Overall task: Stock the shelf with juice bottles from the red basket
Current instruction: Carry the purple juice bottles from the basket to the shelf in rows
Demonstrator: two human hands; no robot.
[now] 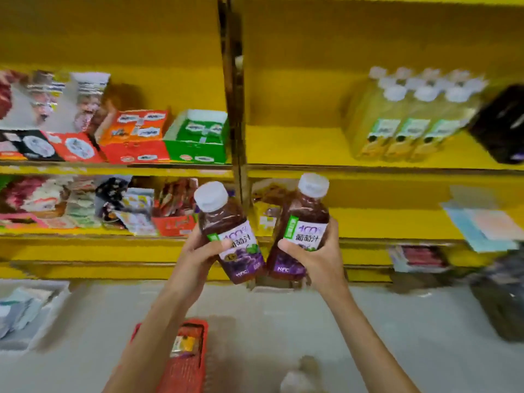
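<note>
My left hand (198,252) grips a dark purple grape juice bottle (226,222) with a white cap, tilted left. My right hand (314,256) grips a second grape juice bottle (304,217) of the same kind, tilted right. Both bottles are held up in front of the yellow shelf (297,148), their bases nearly touching. The red basket (184,373) stands on the floor below, partly hidden by my left forearm, with something colourful inside. On the right bay of the shelf stand several yellow juice bottles (408,120) with white caps.
The shelf's left bay holds snack boxes (136,137) and packets on two levels. A dark object (502,126) sits right of the yellow bottles. A brown upright post (234,109) divides the bays. A white bin (31,313) stands on the floor at left, a dark basket (499,302) at right.
</note>
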